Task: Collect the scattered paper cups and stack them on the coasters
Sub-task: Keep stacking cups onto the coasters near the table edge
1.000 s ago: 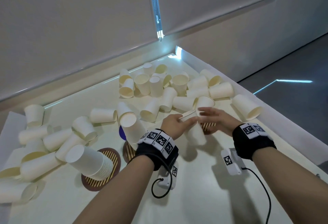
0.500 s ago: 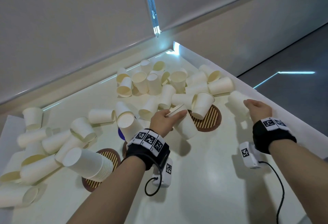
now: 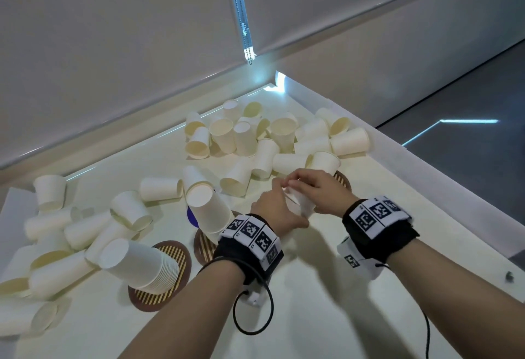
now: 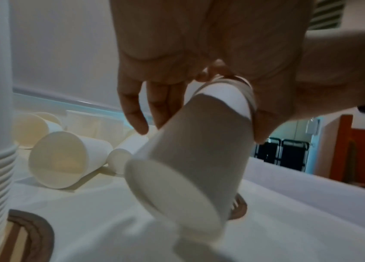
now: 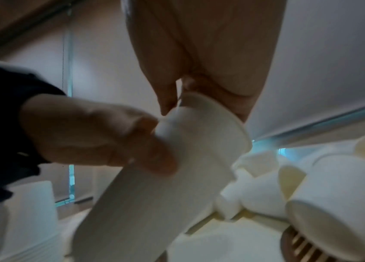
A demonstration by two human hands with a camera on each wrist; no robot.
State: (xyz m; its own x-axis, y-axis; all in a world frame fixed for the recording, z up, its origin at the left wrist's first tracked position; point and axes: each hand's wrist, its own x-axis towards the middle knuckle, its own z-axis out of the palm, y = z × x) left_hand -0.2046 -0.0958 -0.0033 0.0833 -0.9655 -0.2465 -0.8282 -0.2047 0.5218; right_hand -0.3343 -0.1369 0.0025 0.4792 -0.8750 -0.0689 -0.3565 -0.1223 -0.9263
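Note:
Both hands meet over the table's middle right. My left hand [image 3: 279, 202] grips a short stack of nested white paper cups [image 3: 301, 205], held tilted; in the left wrist view the thumb and fingers [image 4: 132, 113] wrap that stack [image 4: 195, 159]. My right hand [image 3: 305, 188] pinches the rim of a paper cup [image 5: 199, 113] at the stack's top end. Striped brown coasters lie on the table: one [image 3: 173, 256] bears a tall upside-down cup stack [image 3: 139, 265], one [image 3: 203, 247] bears another stack [image 3: 210, 210], and one [image 3: 342, 181] carries a single upside-down cup [image 3: 324, 162].
Loose cups lie heaped at the back [image 3: 255, 137] and along the left side [image 3: 71, 225]. A raised white rim [image 3: 426, 196] runs along the table's right edge, with dark floor beyond. A wall stands behind the table.
My right hand reached out to a cup by the right rim, took it, and came back to my left hand's stack. That cup is gone from the right edge.

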